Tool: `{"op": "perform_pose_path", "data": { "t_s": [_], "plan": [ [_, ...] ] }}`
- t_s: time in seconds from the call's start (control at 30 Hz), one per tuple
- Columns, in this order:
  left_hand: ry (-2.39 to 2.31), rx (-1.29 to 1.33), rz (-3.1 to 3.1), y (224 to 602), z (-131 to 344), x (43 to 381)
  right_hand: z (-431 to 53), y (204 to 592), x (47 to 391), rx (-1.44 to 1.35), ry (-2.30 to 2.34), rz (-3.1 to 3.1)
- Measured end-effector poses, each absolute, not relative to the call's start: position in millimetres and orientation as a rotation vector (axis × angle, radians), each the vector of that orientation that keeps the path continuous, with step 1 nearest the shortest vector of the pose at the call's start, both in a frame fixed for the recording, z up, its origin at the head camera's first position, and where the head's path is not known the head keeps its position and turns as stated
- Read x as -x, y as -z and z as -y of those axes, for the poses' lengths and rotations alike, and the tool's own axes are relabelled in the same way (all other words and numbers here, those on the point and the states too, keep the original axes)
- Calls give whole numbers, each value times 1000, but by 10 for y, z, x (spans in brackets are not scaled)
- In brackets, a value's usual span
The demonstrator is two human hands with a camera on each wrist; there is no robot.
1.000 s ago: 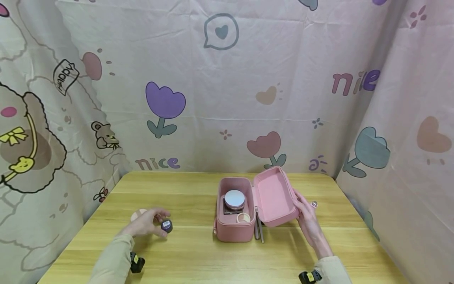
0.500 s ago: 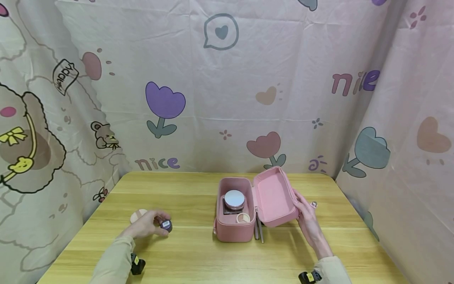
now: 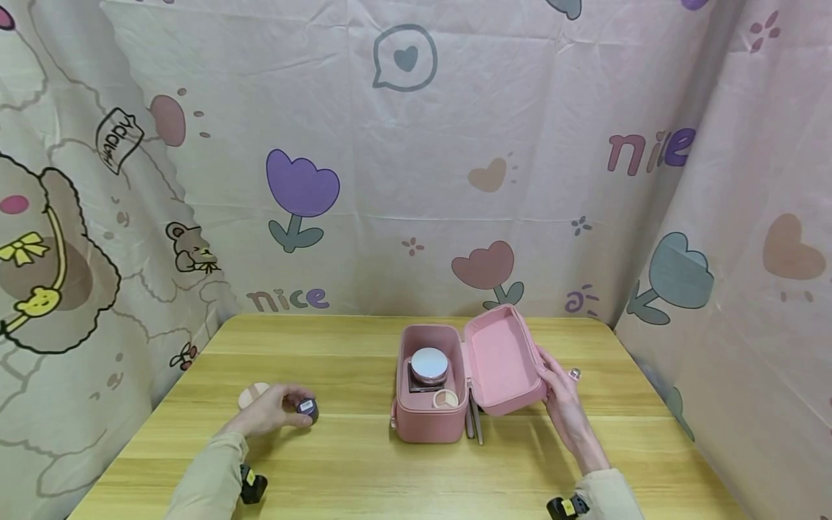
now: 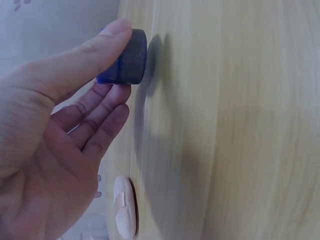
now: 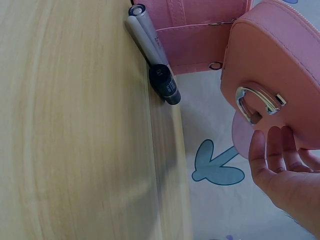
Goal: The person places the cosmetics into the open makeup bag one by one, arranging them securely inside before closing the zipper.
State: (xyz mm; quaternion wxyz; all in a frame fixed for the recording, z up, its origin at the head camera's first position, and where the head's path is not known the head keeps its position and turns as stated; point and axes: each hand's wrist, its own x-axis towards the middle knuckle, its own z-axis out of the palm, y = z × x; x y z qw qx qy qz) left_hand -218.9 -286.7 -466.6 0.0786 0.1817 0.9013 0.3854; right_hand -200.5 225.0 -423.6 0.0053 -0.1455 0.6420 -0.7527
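Observation:
My left hand (image 3: pixel 273 410) pinches a small round dark-blue jar (image 3: pixel 308 409) with a white label on its face. In the left wrist view, the thumb lies over the dark jar (image 4: pixel 131 57) with fingertips beneath it, and its shadow falls apart on the wood. A pink makeup case (image 3: pixel 430 426) stands open at the centre. Its lid (image 3: pixel 502 361) swings out rightward, and my right hand (image 3: pixel 564 397) holds the lid's outer edge. Fingers (image 5: pixel 274 150) rest against the lid's outer face near a metal-ringed handle (image 5: pixel 257 102); the thumb is hidden in that wrist view.
Inside the case sit a silver-topped round compact (image 3: pixel 430 365), a dark square compact (image 3: pixel 419 388) and a round sectioned pan (image 3: pixel 445 399). Slim grey tubes (image 3: pixel 475 420) and a black-ended tube (image 5: pixel 164 84) lie beside it. A powder puff (image 3: pixel 252 394) lies behind the left hand.
My left fingers have closed on the dark jar and moved it slightly right and up. The right hand and the lid have stayed in place.

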Motion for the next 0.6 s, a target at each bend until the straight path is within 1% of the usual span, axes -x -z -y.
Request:
{"op": "perform_pose_path", "data": {
  "t_s": [0.33, 0.6],
  "plan": [
    [-1168, -549, -2723, 4637, 2804, 2197, -2253, 4236, 2011, 450, 2351, -2014],
    [-1191, -550, -2765, 4597, 2665, 2224, -2250, 4240, 2013, 458, 2350, -2012]
  ]
}}
